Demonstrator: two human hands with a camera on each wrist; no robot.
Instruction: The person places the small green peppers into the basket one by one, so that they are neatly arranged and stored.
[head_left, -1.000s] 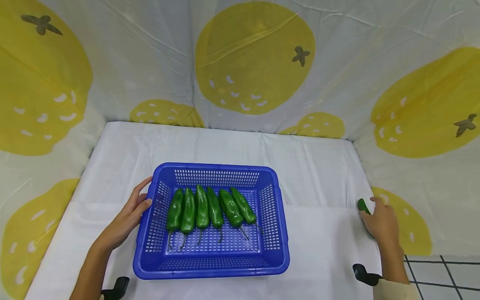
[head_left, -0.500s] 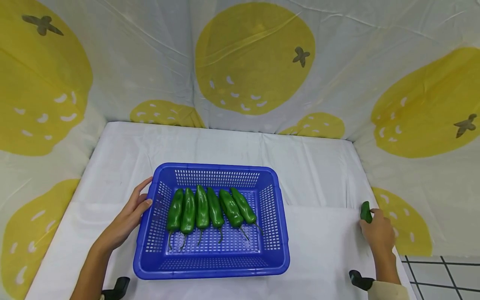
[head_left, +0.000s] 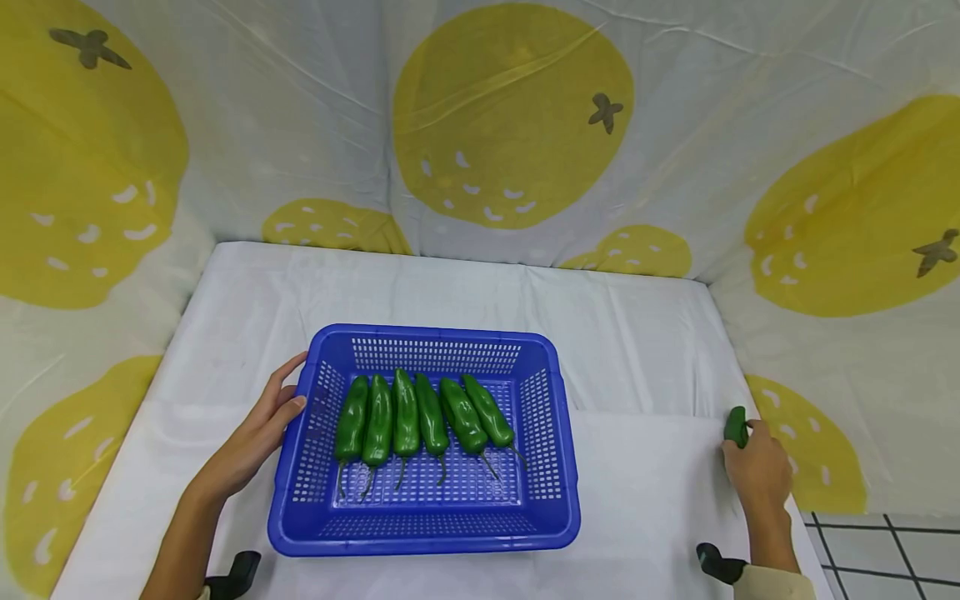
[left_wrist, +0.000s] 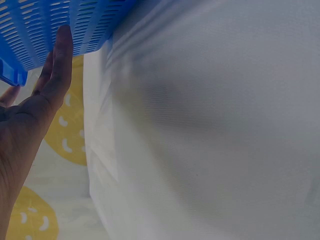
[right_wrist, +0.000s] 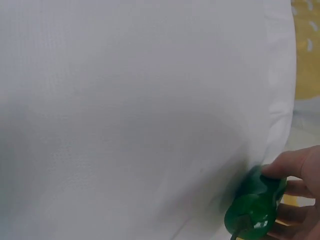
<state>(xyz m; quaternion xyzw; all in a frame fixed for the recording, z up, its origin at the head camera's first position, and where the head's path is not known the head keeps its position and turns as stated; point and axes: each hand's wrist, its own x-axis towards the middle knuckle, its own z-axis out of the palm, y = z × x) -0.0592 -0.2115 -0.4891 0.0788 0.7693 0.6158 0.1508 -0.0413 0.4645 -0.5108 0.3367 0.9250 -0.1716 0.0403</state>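
A blue plastic basket [head_left: 423, 546] with slotted walls stands on the white cloth, with several green chili peppers [head_left: 406, 414] lying side by side in it. Against its left side rests my left hand [head_left: 251, 437], fingers mostly straight along the outer wall and the thumb at the rim. Over by the table's right edge, my right hand [head_left: 759, 467] pinches another green chili pepper [right_wrist: 250, 212] between thumb and fingers. In the right wrist view its stem end faces the camera; the fingers behind it are partly hidden.
White cloth [head_left: 637, 475] covers the table. Pale fabric with yellow fruit prints [head_left: 513, 117] hangs at the back and both sides. Past the right edge shows a tiled floor [head_left: 870, 550].
My right hand has drawn slightly toward me, and the pepper in it has come up more upright in its grip. The left hand and basket stay in place.
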